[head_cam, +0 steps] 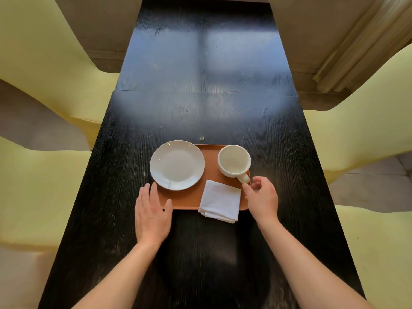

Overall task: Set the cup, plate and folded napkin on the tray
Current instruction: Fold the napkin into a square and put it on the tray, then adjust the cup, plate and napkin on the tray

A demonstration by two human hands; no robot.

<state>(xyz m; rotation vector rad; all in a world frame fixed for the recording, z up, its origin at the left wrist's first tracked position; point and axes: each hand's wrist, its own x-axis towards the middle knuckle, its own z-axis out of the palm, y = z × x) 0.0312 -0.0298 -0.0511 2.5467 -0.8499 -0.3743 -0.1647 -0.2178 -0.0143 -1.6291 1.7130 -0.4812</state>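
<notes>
An orange tray (pixel 209 175) lies on the dark table. A white plate (pixel 177 165) rests on its left part, overhanging the left and far edges. A white cup (pixel 234 160) stands upright on the tray's right side, handle pointing toward me. A folded white napkin (pixel 220 200) lies on the near right corner, hanging over the front edge. My left hand (pixel 152 216) is flat and open at the tray's near left corner, fingers spread. My right hand (pixel 262 198) hovers just below the cup's handle with thumb and fingers curled apart, holding nothing.
The long black wooden table (pixel 200 97) stretches away from me. Yellow upholstered chairs (pixel 44 63) stand along the left side and others (pixel 367 130) along the right. A pale curtain (pixel 361 41) hangs at the far right.
</notes>
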